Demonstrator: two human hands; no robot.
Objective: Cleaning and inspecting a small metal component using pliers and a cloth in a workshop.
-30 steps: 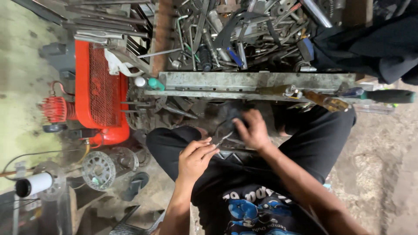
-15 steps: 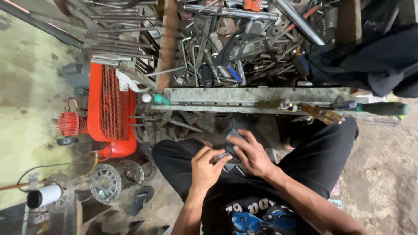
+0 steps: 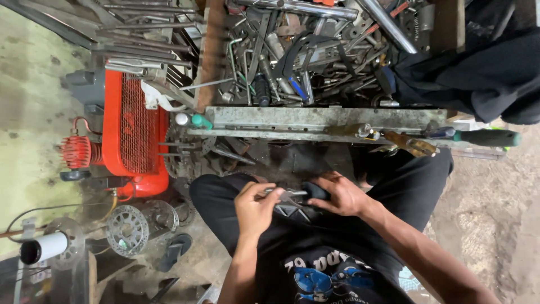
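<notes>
My left hand [image 3: 256, 206] and my right hand [image 3: 339, 194] meet over my lap, just above my dark trousers. Together they grip a small metal tool [image 3: 286, 195] with a dark handle [image 3: 315, 191]. The right hand wraps the dark handle; the left hand's fingers pinch the shiny metal end. Details of the tool's tip are hidden by my fingers. A long grey metal bar [image 3: 315, 121] lies across in front of my knees.
A red air compressor [image 3: 130, 135] stands at the left. A crate of metal tools and rods [image 3: 304, 50] fills the top. A green-handled screwdriver [image 3: 478, 137] rests on the bar's right end. A brake disc [image 3: 127, 229], a sandal [image 3: 174, 251] and a white cylinder [image 3: 44, 247] lie lower left.
Both hands have drawn closer to my body and lower over my lap, still on the small tool. The view has shifted slightly, showing more of the tool crate.
</notes>
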